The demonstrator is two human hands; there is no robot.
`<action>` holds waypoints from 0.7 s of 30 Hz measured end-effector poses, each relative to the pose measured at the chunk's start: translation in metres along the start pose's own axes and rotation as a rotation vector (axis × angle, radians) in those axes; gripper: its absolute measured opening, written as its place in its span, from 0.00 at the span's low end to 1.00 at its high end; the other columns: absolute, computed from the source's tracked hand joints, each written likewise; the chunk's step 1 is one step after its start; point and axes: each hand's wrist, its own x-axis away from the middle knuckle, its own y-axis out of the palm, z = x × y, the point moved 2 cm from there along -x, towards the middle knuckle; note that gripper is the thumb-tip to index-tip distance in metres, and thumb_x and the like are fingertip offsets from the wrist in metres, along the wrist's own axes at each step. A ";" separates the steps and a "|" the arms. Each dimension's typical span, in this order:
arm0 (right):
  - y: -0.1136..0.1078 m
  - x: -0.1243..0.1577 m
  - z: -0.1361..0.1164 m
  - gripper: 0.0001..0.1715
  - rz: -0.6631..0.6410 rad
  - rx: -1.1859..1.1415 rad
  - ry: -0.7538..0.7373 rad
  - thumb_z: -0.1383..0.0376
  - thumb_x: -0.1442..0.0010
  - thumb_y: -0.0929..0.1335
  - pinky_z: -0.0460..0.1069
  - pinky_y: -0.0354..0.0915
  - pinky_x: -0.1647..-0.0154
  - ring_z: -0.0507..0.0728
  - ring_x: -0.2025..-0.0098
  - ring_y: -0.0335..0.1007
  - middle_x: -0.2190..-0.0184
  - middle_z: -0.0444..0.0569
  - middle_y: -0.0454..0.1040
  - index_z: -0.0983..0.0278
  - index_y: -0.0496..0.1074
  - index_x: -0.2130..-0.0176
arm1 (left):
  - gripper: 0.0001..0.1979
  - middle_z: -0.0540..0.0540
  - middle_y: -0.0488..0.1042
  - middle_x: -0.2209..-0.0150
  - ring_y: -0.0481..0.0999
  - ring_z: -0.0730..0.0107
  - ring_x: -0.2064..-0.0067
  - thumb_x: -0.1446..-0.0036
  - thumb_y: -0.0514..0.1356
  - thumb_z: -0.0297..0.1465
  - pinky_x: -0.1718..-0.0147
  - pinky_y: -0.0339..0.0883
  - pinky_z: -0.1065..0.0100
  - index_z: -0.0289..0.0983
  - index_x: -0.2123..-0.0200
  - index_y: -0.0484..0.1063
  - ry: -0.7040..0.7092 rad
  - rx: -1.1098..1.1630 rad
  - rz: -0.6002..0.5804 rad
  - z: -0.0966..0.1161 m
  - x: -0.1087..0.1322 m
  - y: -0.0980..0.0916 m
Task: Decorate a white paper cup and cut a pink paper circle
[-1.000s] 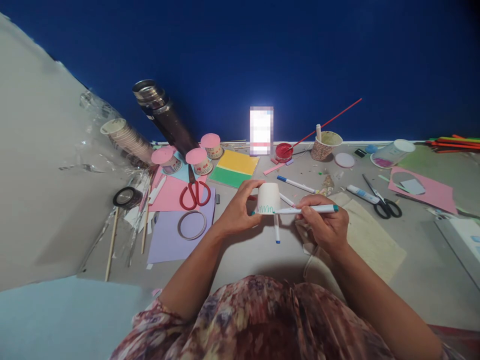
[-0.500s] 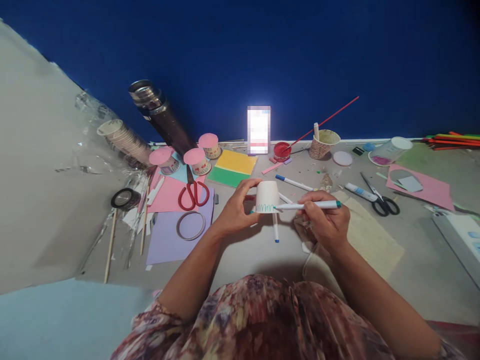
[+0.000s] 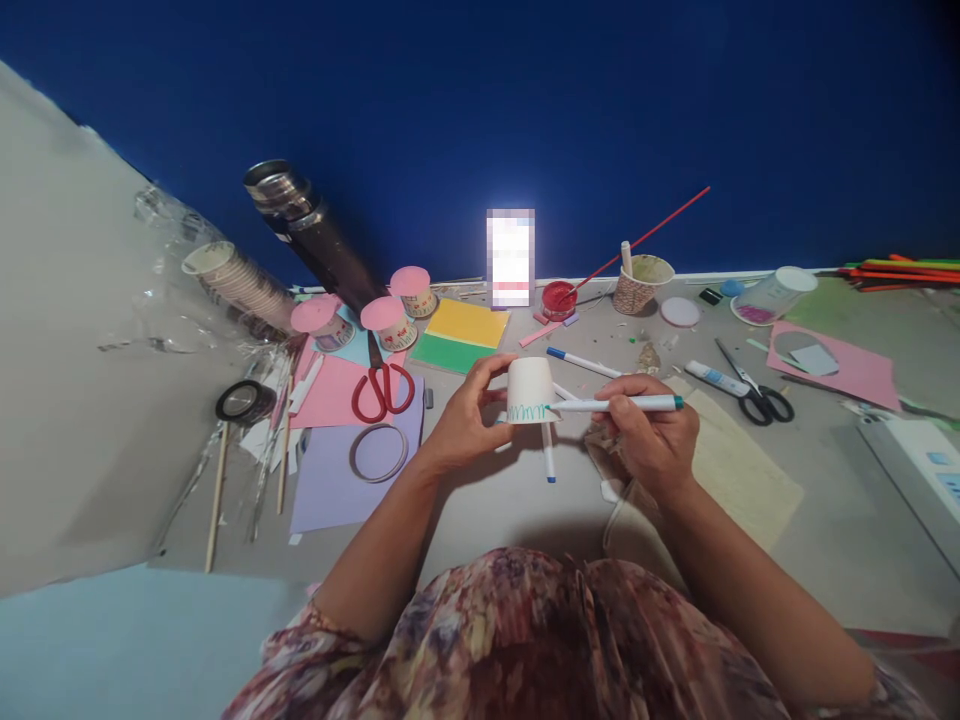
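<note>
My left hand [image 3: 474,418] grips a white paper cup [image 3: 529,385] turned upside down, thumb and fingers on its left side. Green zigzag strokes run along the cup's lower band. In my right hand [image 3: 658,437] is a white marker [image 3: 619,404] with a green end, held like a pen, its tip touching the cup near the rim. Below the cup lies a blue-tipped marker [image 3: 549,455], partly hidden by it. Another blue-capped marker [image 3: 581,361] rests just behind my hands. To the left stand several small decorated cups with pink tops, one of them [image 3: 386,325] nearest the red-handled scissors [image 3: 382,392].
A dark thermos [image 3: 319,240] and stacked paper cups [image 3: 236,280] lean at back left. Purple paper [image 3: 352,480] carries a tape roll [image 3: 379,453]. A red paint pot [image 3: 559,300] and patterned cup [image 3: 637,287] stand behind; black scissors [image 3: 765,402] and a power strip [image 3: 919,470] are right.
The green zigzag on the visible side of the cup has shifted as the cup turned slightly in my left hand. My right hand keeps the marker at the rim. The view has shifted a little.
</note>
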 end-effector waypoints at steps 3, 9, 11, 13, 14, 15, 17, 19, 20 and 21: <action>0.000 0.000 0.001 0.15 -0.002 -0.025 0.007 0.54 0.31 0.72 0.49 0.67 0.77 0.54 0.78 0.72 0.74 0.45 0.80 0.61 0.82 0.64 | 0.38 0.38 0.68 0.33 0.71 0.48 0.32 0.49 0.71 0.29 0.38 0.73 0.51 0.44 0.35 0.66 -0.015 0.047 0.002 -0.002 0.000 0.000; 0.001 -0.001 -0.001 0.16 -0.011 -0.068 0.026 0.53 0.30 0.72 0.48 0.65 0.78 0.53 0.79 0.71 0.75 0.45 0.79 0.61 0.81 0.64 | 0.37 0.36 0.67 0.32 0.69 0.48 0.30 0.48 0.72 0.30 0.36 0.71 0.49 0.43 0.35 0.65 -0.038 0.102 -0.006 -0.003 0.000 0.001; 0.001 -0.001 -0.001 0.17 0.015 -0.055 0.024 0.52 0.31 0.72 0.48 0.67 0.77 0.53 0.78 0.71 0.75 0.45 0.80 0.61 0.81 0.64 | 0.38 0.36 0.68 0.32 0.69 0.47 0.30 0.48 0.73 0.32 0.36 0.71 0.49 0.43 0.35 0.65 -0.037 0.121 -0.006 -0.003 0.000 0.001; 0.001 -0.001 -0.002 0.17 0.018 -0.061 0.033 0.52 0.31 0.72 0.48 0.66 0.78 0.54 0.79 0.72 0.75 0.45 0.79 0.61 0.81 0.63 | 0.38 0.36 0.68 0.32 0.68 0.46 0.29 0.48 0.73 0.34 0.36 0.71 0.49 0.43 0.35 0.66 -0.037 0.141 -0.006 -0.004 -0.001 0.001; 0.001 -0.001 -0.002 0.17 0.010 -0.070 0.039 0.51 0.31 0.72 0.48 0.66 0.79 0.54 0.79 0.72 0.75 0.45 0.79 0.61 0.81 0.64 | 0.38 0.36 0.68 0.32 0.68 0.46 0.29 0.48 0.74 0.34 0.36 0.71 0.49 0.43 0.36 0.66 -0.037 0.150 -0.006 -0.004 -0.001 0.002; 0.001 -0.001 -0.001 0.18 -0.003 -0.083 0.044 0.51 0.31 0.72 0.48 0.65 0.79 0.54 0.79 0.72 0.75 0.45 0.79 0.61 0.81 0.64 | 0.38 0.36 0.68 0.32 0.68 0.46 0.29 0.48 0.74 0.35 0.35 0.70 0.49 0.43 0.36 0.66 -0.038 0.158 -0.006 -0.005 -0.001 0.002; 0.002 -0.001 -0.001 0.19 -0.023 -0.108 0.051 0.51 0.31 0.71 0.48 0.65 0.80 0.54 0.79 0.72 0.75 0.46 0.79 0.61 0.81 0.65 | 0.38 0.36 0.68 0.32 0.68 0.46 0.28 0.48 0.74 0.35 0.35 0.70 0.48 0.44 0.36 0.65 -0.039 0.177 -0.005 -0.006 -0.001 0.002; 0.002 -0.002 -0.001 0.18 -0.011 -0.118 0.047 0.51 0.30 0.71 0.48 0.64 0.80 0.54 0.79 0.71 0.75 0.46 0.79 0.61 0.81 0.65 | 0.39 0.36 0.68 0.31 0.68 0.46 0.28 0.48 0.75 0.35 0.34 0.69 0.48 0.43 0.36 0.65 -0.044 0.202 -0.007 -0.006 -0.001 0.003; 0.002 -0.002 -0.001 0.18 0.004 -0.116 0.043 0.51 0.30 0.71 0.48 0.64 0.79 0.54 0.79 0.71 0.75 0.46 0.79 0.61 0.81 0.64 | 0.39 0.35 0.68 0.31 0.68 0.46 0.28 0.48 0.75 0.35 0.34 0.69 0.48 0.43 0.36 0.65 -0.050 0.214 -0.011 -0.007 -0.001 0.003; 0.002 -0.002 -0.001 0.17 0.017 -0.113 0.039 0.51 0.30 0.72 0.48 0.64 0.79 0.54 0.78 0.70 0.75 0.45 0.79 0.61 0.81 0.63 | 0.39 0.35 0.68 0.31 0.68 0.46 0.28 0.49 0.75 0.35 0.34 0.69 0.48 0.43 0.36 0.64 -0.058 0.226 -0.014 -0.007 -0.001 0.003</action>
